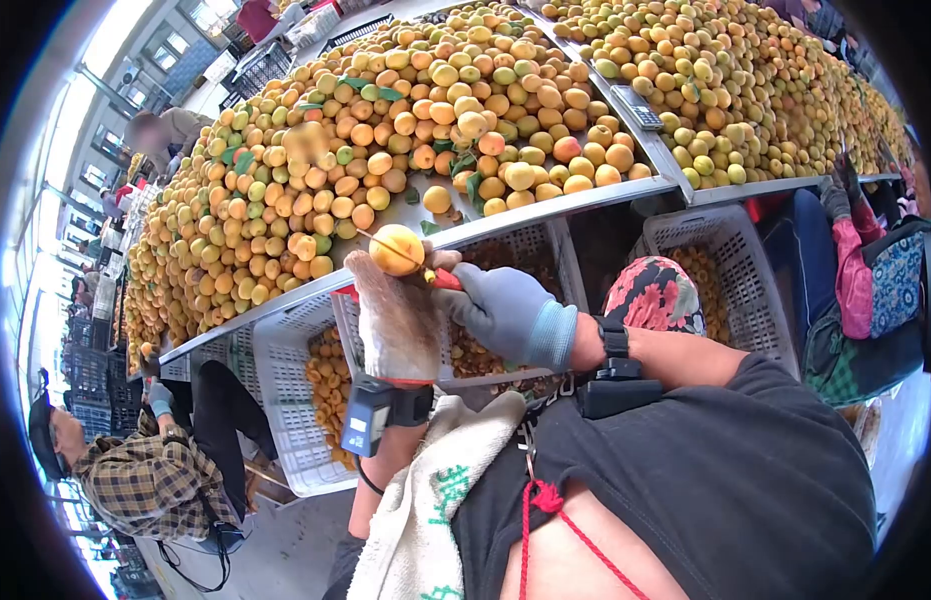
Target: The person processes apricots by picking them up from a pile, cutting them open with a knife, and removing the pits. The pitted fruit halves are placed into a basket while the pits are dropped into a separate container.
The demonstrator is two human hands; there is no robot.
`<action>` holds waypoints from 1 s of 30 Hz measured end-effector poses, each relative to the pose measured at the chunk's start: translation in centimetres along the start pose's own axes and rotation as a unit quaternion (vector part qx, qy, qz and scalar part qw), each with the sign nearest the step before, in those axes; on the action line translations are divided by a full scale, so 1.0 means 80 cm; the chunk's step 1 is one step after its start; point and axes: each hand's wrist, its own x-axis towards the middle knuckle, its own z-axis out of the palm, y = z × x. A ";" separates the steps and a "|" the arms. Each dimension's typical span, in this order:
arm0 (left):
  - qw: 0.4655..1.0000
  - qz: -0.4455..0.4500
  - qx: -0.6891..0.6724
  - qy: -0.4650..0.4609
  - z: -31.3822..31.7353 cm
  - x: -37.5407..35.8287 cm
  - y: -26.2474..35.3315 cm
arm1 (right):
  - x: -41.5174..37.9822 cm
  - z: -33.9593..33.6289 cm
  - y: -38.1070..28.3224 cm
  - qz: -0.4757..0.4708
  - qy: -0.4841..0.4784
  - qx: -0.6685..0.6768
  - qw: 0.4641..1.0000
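My left hand (393, 318), in a worn whitish glove, holds a yellow-orange apricot (396, 250) at its fingertips, above the edge of the fruit table. Just to the right, my right hand (503, 308), in a grey-blue glove, grips a small tool with a red handle (447, 280). The tool's thin dark blade lies across the apricot's face. Below both hands, a white crate (570, 262) contains halved fruit.
Heaped apricots (315, 150) cover the table, whose metal rim (555, 208) runs in front of me. Crates (285, 400) (755, 270) stand at both sides. A calculator (637, 107) lies on the divider. Co-workers (150, 470) (850, 265) sit left and right.
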 end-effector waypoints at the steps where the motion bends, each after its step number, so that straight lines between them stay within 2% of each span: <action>1: 1.000 -0.001 0.002 0.000 0.001 -0.001 0.000 | 0.002 -0.002 0.003 0.011 -0.004 0.000 1.000; 3: 0.988 0.032 0.148 -0.034 0.003 0.000 0.004 | 0.000 -0.002 0.010 0.016 -0.011 0.000 1.000; 4: 0.993 0.015 0.079 -0.082 0.001 0.000 0.002 | -0.003 0.002 0.015 0.023 0.001 -0.007 1.000; 5: 0.987 0.059 0.149 -0.008 -0.002 0.002 -0.007 | 0.003 0.008 0.017 0.012 0.014 -0.013 1.000; 7: 0.991 0.075 0.103 0.041 -0.015 0.019 -0.033 | 0.004 0.016 0.026 -0.034 0.070 -0.005 0.997; 8: 0.994 0.019 0.012 0.109 0.003 0.015 -0.032 | 0.004 0.013 0.023 -0.042 0.074 0.002 0.996; 9: 0.998 -0.051 0.011 0.033 -0.002 0.011 -0.022 | 0.003 0.011 0.022 -0.034 0.078 0.009 0.996; 10: 0.998 -0.039 0.044 0.013 0.007 0.009 -0.012 | 0.006 0.008 0.024 -0.054 0.078 0.007 0.995; 11: 0.993 -0.057 0.102 0.028 0.002 0.017 -0.010 | 0.006 0.005 0.026 -0.032 0.057 0.021 0.998; 13: 0.976 0.115 0.184 0.029 0.001 0.019 -0.023 | 0.003 0.005 0.030 -0.006 0.039 0.034 0.999; 14: 0.979 0.151 0.124 0.057 0.005 0.021 -0.028 | 0.004 0.008 0.033 -0.005 0.030 0.052 0.998; 15: 0.979 0.154 0.122 0.058 0.000 0.019 -0.026 | 0.006 0.013 0.035 -0.005 0.020 0.069 0.997; 17: 0.990 0.060 0.128 -0.007 -0.009 0.016 -0.019 | 0.008 0.018 0.036 -0.001 0.026 0.066 0.997; 18: 0.990 0.059 0.128 -0.006 -0.010 0.015 -0.021 | 0.008 0.020 0.034 -0.012 0.041 0.057 0.997; 21: 0.988 -0.083 -0.110 0.074 -0.002 0.014 -0.029 | 0.007 0.030 0.043 -0.015 0.050 0.032 0.998; 23: 0.992 -0.077 -0.074 0.069 -0.016 0.024 -0.039 | 0.009 0.024 0.040 -0.016 0.047 0.012 0.999; 25: 0.989 -0.023 -0.135 0.060 -0.021 0.024 -0.027 | 0.006 0.010 0.021 0.006 -0.003 0.032 0.999; 27: 0.990 -0.016 -0.084 0.110 -0.047 0.035 -0.016 | 0.006 0.009 0.026 -0.005 -0.006 0.053 0.999; 29: 0.995 -0.016 -0.047 0.092 -0.064 0.035 -0.010 | 0.004 -0.001 0.018 0.020 0.093 0.237 0.967; 30: 0.997 -0.017 -0.002 0.071 -0.057 0.027 -0.005 | 0.006 -0.013 0.004 0.065 0.093 0.305 0.946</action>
